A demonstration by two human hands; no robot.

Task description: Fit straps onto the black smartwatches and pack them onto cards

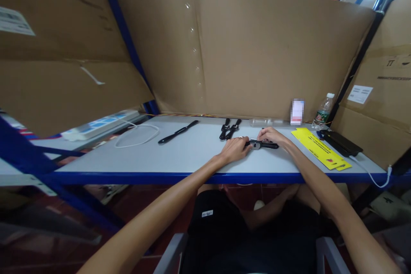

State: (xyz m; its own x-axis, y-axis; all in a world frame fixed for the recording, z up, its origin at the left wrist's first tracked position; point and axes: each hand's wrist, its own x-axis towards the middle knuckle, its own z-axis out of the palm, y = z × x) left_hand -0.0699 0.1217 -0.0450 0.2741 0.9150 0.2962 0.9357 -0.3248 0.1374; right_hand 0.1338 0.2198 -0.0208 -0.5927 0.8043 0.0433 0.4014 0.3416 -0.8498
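A black spokeshave (255, 145) with a silvery metal plate at its middle lies across the front part of the table. My left hand (235, 149) is closed around its left handle. Just above the middle of the tool, the fingers of my right hand (271, 136) are pinched together; whatever is between them is too small to make out. Behind my left hand, two more black spokeshaves (224, 129) lie side by side with metal parts at their centres. Farther left rests a long black spokeshave body (178, 132) with no metal plate visible on it.
Yellow printed cards (316, 147) and a black case (342, 142) with a white cable lie at right. A water bottle (323, 112) and a phone (297, 112) stand behind. A white cable (138, 143) loops at left near a power strip (99, 125). Cardboard walls (257, 51) enclose the table.
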